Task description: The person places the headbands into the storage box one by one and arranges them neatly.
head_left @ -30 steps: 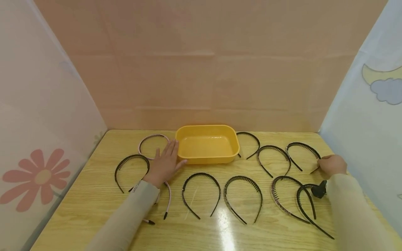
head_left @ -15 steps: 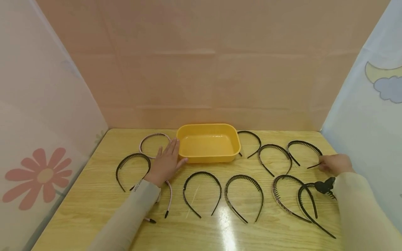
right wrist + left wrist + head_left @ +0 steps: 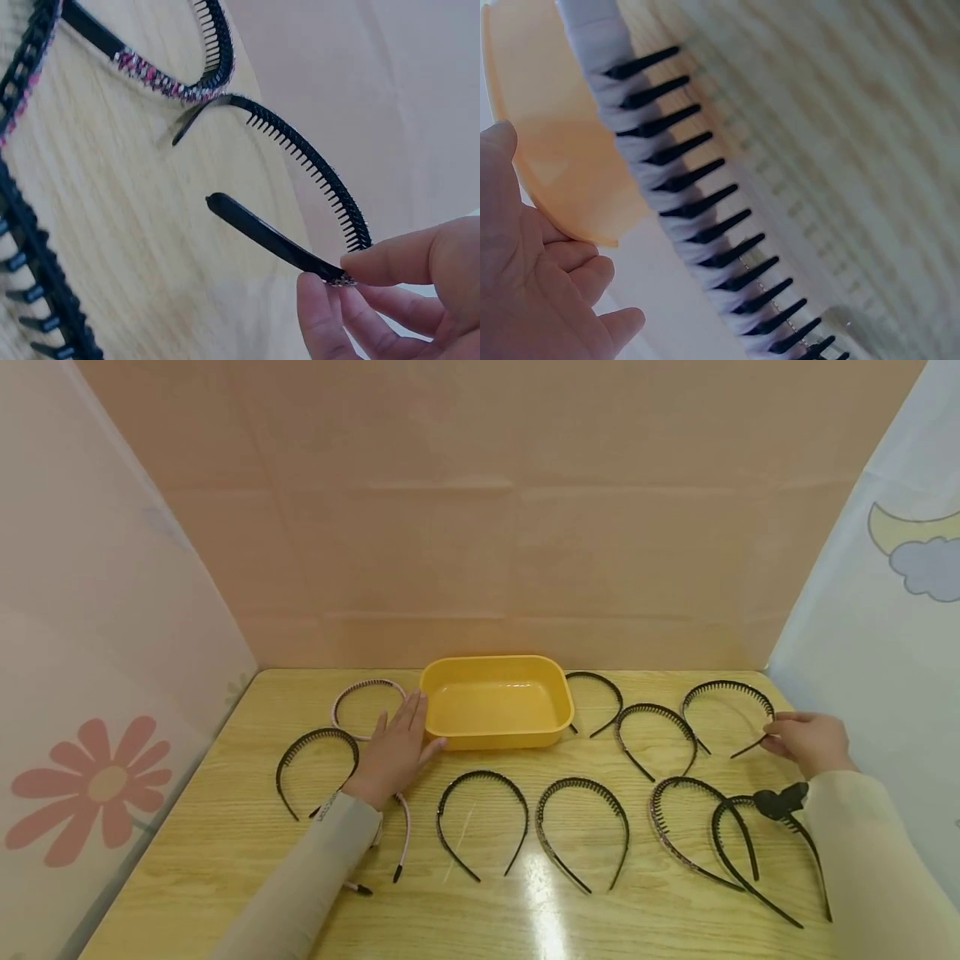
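My right hand [image 3: 810, 742] pinches one side of a black toothed headband [image 3: 726, 684] at the table's far right. In the right wrist view, thumb and fingers meet on the headband [image 3: 326, 180] near its sparkly part. My left hand [image 3: 393, 756] lies against the left side of a yellow plastic basin [image 3: 498, 742], fingers fairly straight. A pink-wrapped headband with black teeth [image 3: 649, 150] crosses the left wrist view close to the camera. In the head view, part of that pink headband [image 3: 406, 839] shows beside my left wrist, the rest hidden by the sleeve.
Several black headbands lie around the basin, including two in front [image 3: 483, 774] [image 3: 581, 783]. One with a black bow [image 3: 780, 800] overlaps a glittery headband [image 3: 686, 780] near my right sleeve. At left lie a black headband [image 3: 318, 732] and a pink headband [image 3: 367, 682].
My right hand has shifted slightly right and up with the pinched headband, which has turned and moved a little from the neighbouring one. My left hand stays at the basin.
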`<state>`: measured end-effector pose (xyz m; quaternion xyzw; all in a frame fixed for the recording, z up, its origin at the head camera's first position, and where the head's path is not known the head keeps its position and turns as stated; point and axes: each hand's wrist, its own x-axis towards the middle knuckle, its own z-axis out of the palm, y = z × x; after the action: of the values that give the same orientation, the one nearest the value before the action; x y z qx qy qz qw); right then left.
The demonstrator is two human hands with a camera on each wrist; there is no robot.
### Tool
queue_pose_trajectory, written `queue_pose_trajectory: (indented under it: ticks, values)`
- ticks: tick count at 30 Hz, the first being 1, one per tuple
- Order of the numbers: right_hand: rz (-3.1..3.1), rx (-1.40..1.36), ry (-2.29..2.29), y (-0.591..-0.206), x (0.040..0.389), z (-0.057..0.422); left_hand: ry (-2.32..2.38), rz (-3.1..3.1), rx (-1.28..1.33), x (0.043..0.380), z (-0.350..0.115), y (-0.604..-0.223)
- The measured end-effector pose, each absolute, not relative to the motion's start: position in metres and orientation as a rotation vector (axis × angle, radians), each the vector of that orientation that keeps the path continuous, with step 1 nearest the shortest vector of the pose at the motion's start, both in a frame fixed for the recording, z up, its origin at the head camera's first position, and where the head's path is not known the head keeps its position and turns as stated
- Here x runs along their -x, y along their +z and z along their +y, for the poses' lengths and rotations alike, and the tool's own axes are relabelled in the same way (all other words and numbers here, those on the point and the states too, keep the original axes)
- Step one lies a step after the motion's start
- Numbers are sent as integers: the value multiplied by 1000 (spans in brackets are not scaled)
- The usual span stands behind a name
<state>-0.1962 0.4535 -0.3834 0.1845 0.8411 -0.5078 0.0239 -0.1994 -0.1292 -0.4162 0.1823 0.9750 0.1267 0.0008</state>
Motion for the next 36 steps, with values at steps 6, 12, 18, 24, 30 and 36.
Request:
queue_pose_trajectory:
  ticks: [6, 12, 18, 24, 30, 36]
  values:
    - [2672, -627, -1711, -380, 198, 443, 394, 3075, -571, 199, -129, -418]
    - [2755, -686, -1784, -374, 198, 433, 394, 3102, -588, 198, -129, -418]
    - [2774, -773, -1903, -370, 201, 422, 380, 3115, -598, 198, -129, -418]
    - [2818, -792, -1877, -367, 203, 410, 374, 3109, -590, 197, -129, -416]
    - [2849, -753, -1875, -363, 205, 394, 382, 3118, -586, 197, -129, -417]
    - [2875, -645, -1864, -362, 205, 381, 403, 3116, -579, 197, -129, -417]
